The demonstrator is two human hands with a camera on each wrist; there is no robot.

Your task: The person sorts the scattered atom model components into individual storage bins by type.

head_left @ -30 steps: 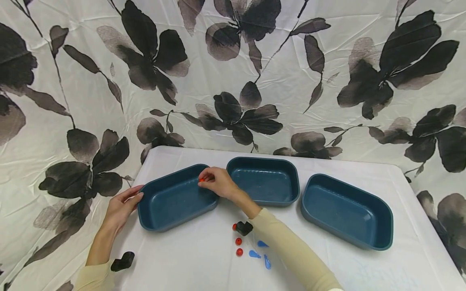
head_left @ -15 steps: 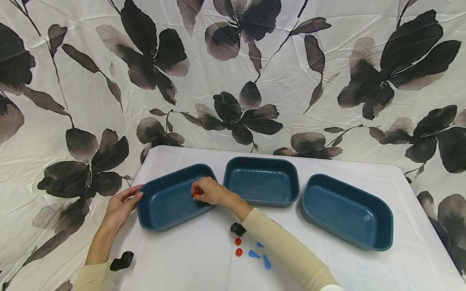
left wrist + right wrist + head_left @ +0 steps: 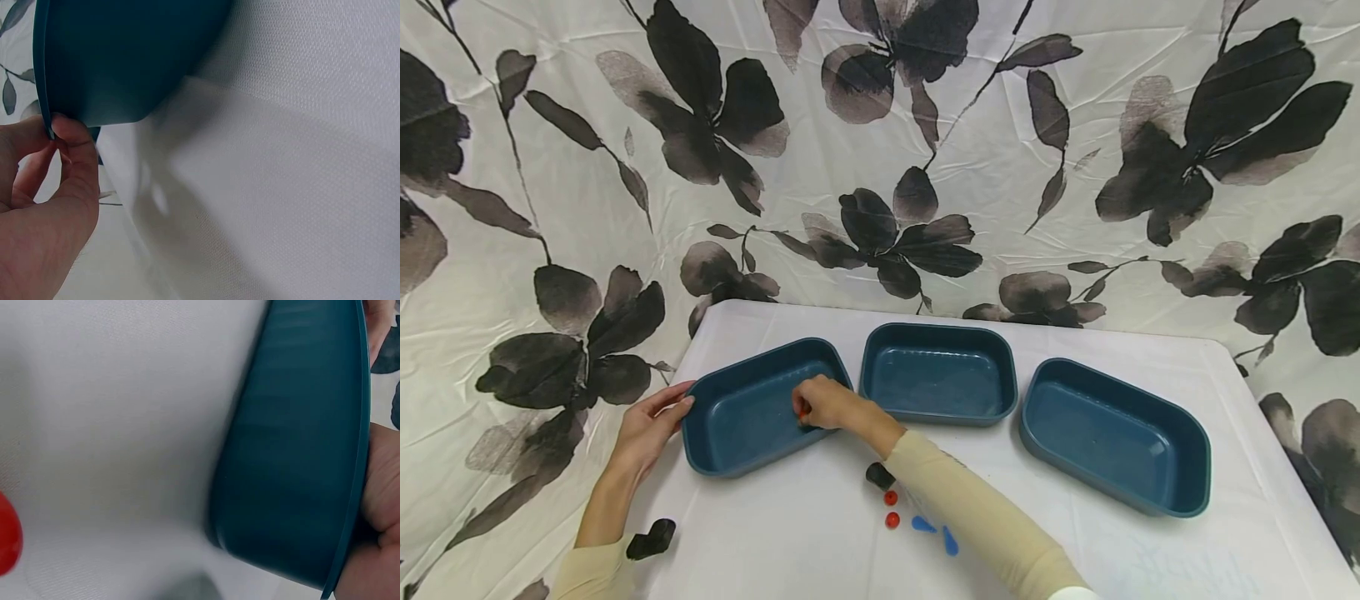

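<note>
My left hand (image 3: 651,429) pinches the left-end rim of the leftmost blue tray (image 3: 730,433), thumb on one side and fingers on the other. The left wrist view shows this grip on the tray wall (image 3: 125,56) close up. My right hand (image 3: 835,404) is down inside the same tray, near its right end, fingers curled. A small red bead (image 3: 803,411) shows at its fingertips, partly hidden. In the right wrist view the tray's outer wall (image 3: 294,444) hides those fingertips. On the table lie two red beads (image 3: 891,509) and blue teardrop-shaped pieces (image 3: 951,542), near the right forearm.
A second blue tray (image 3: 936,379) stands at the back middle, and a third (image 3: 1112,442) sits angled to the right. Black devices (image 3: 653,538) are at both wrists. The white-covered table (image 3: 775,533) backs onto a floral cloth (image 3: 865,150).
My right hand has moved left and down from the tray's right end into it, with the red bead. My left hand keeps its grip on the rim.
</note>
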